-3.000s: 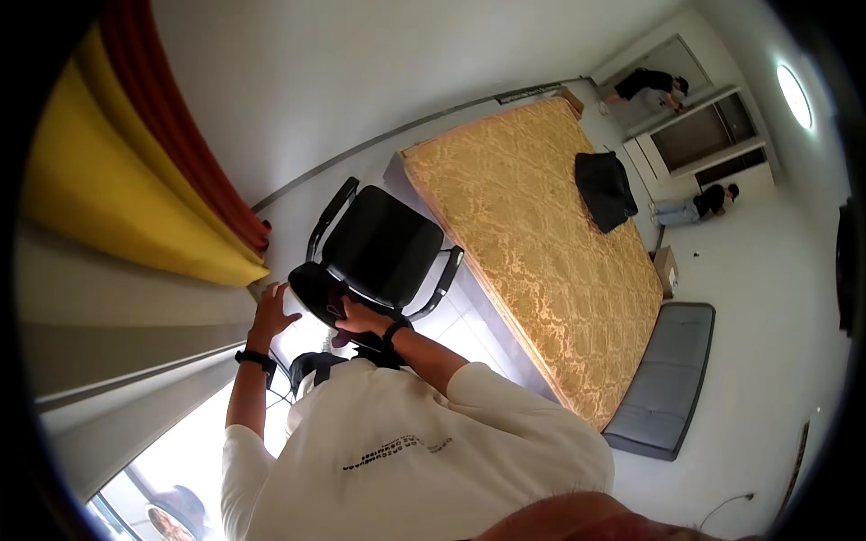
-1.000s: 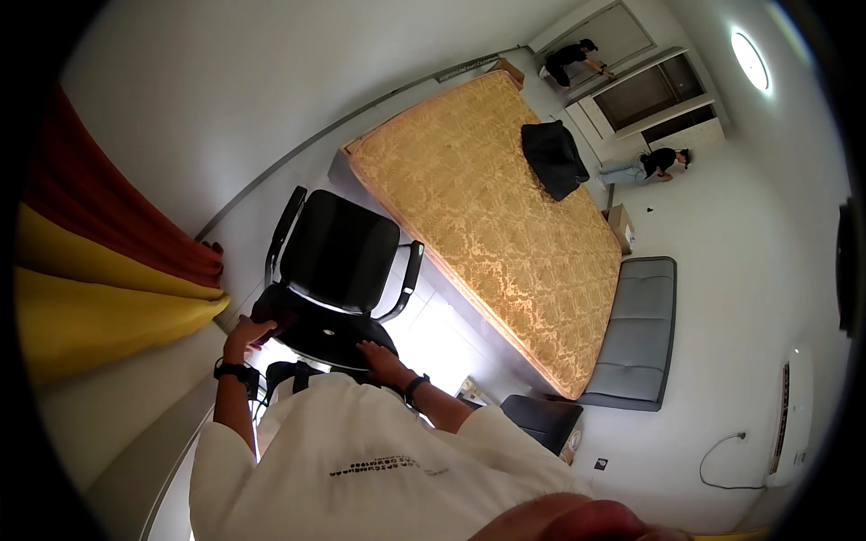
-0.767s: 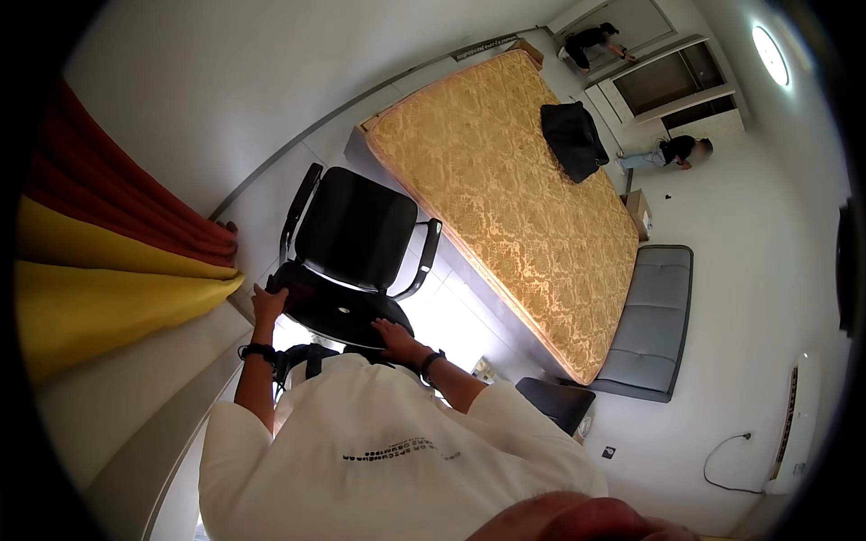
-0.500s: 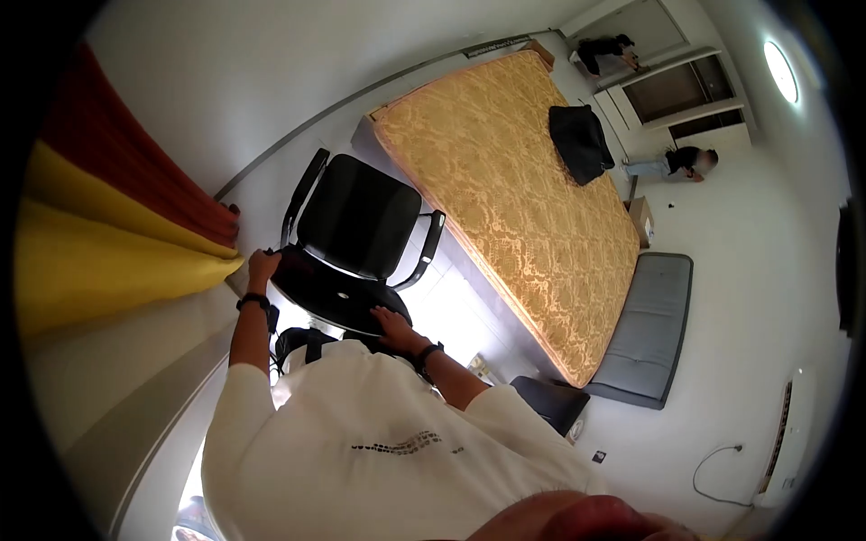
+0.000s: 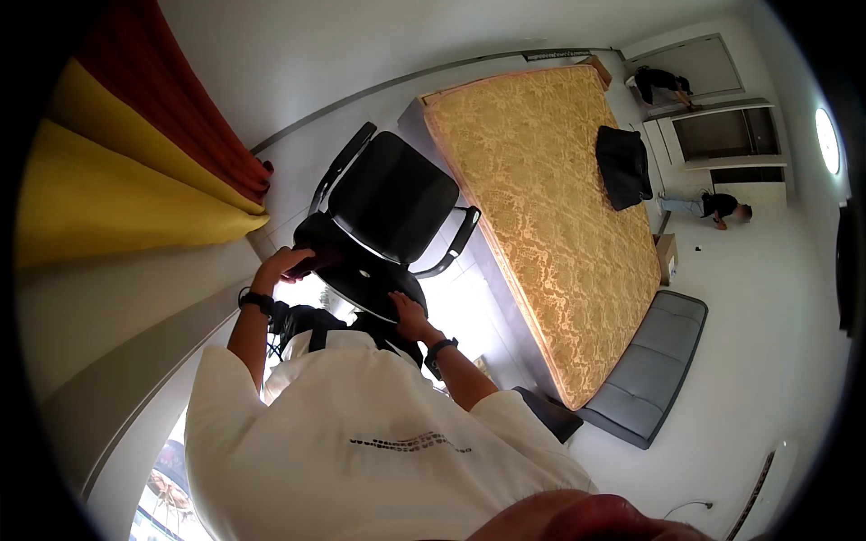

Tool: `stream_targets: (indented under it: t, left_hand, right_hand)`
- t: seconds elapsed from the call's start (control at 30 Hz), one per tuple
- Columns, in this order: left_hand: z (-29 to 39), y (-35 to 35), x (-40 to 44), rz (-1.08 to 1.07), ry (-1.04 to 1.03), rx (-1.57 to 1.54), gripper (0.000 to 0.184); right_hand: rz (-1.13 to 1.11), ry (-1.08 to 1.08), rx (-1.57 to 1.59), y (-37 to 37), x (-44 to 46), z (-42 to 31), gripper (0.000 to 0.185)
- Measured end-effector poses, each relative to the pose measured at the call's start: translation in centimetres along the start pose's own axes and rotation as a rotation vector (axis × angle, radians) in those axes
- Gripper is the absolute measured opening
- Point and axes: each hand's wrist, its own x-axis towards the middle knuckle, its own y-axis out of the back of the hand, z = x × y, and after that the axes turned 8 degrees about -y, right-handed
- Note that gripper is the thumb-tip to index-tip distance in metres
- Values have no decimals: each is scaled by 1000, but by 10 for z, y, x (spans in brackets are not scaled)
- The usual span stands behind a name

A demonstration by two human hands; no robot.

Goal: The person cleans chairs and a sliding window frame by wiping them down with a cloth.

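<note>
Work at a black office-type chair, seen from above. The chair (image 5: 394,197) stands between the yellow curtain (image 5: 135,198) and the bed; its backrest (image 5: 377,287), bearing a small pale spot, lies nearest the wearer, with the seat beyond it and an armrest at either side. The left hand (image 5: 287,263) is at the curtain-side end of the backrest, its fingers closed on a dark reddish cloth (image 5: 317,261); how tightly they press cannot be told. The right hand (image 5: 410,317) touches the opposite end of the backrest, its fingers extended and slightly spread, palm down, holding nothing visible. A dark band encircles each wrist. A red curtain (image 5: 185,99) hangs beside the yellow one.

To the right, the bed (image 5: 550,207) carries a gold patterned mattress, on which a black bag (image 5: 622,169) lies near the far side. A grey padded panel (image 5: 648,365) adjoins the bed's near right corner; a cardboard box (image 5: 666,260) sits beside the far edge. A dark seat (image 5: 548,414) is partly visible near the bed's near end. In the background, one person (image 5: 658,84) bends by a white cabinet (image 5: 726,135), and another person (image 5: 719,206) stands near the wall.
</note>
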Motion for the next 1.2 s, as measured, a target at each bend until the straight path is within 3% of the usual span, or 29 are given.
stream_targets:
  t: [0.03, 0.1, 0.17, 0.3, 0.37, 0.43, 0.5, 0.57, 0.7, 0.8, 0.97, 1.07, 1.1, 1.13, 1.17, 1.2]
  left_hand:
    - [-5, -7, 1, 124, -78, -123, 44]
    - [-11, -18, 10, 156, -44, -260, 45]
    - [-11, -29, 20, 563, -157, -258, 46]
    - [-48, -10, 89, 643, -192, -177, 46]
    - [-44, 4, 99, 636, -184, -113, 57]
    - [-49, 23, 129, 843, -224, 15, 46]
    - [-30, 34, 132, 895, -243, 64, 49]
    - [-46, 48, 174, 695, -186, -69, 53]
    - [-12, 34, 133, 633, -291, 29, 49]
    - [5, 32, 84, 427, -232, 90, 55]
    - [6, 2, 32, 504, -303, 297, 59]
    - [-2, -27, 13, 670, -458, 434, 54]
    - [-4, -40, 8, 747, -475, 518, 59]
    - [-8, -54, 3, 817, -491, 606, 65]
    - [-10, -71, -2, 881, -506, 695, 72]
    - [-12, -85, -9, 827, -452, 719, 79]
  right_hand:
    - [23, -9, -2, -2, 1, 2, 82]
    - [32, 4, 19, -7, 2, 6, 78]
    - [74, 25, 7, -9, 1, 6, 75]
    - [111, 25, 4, -5, 0, 1, 77]
    - [120, 22, -8, -7, 0, 1, 77]
    - [124, 17, -11, -8, 2, 1, 76]
    - [123, 3, -17, -7, -2, 1, 76]
    - [119, -23, 10, -4, 0, -4, 76]
    - [54, -53, 69, -7, 0, 0, 79]
    - [38, -59, 62, -11, 1, 8, 78]
    - [142, 24, 0, -10, 1, 7, 72]
    - [129, 43, 52, -13, -2, 10, 71]
    - [105, 27, 84, -13, -2, 11, 72]
    - [287, 126, -6, -21, -2, 14, 68]
    - [290, 123, 3, -21, -4, 13, 68]
    - [327, 134, 30, -22, -7, 13, 68]
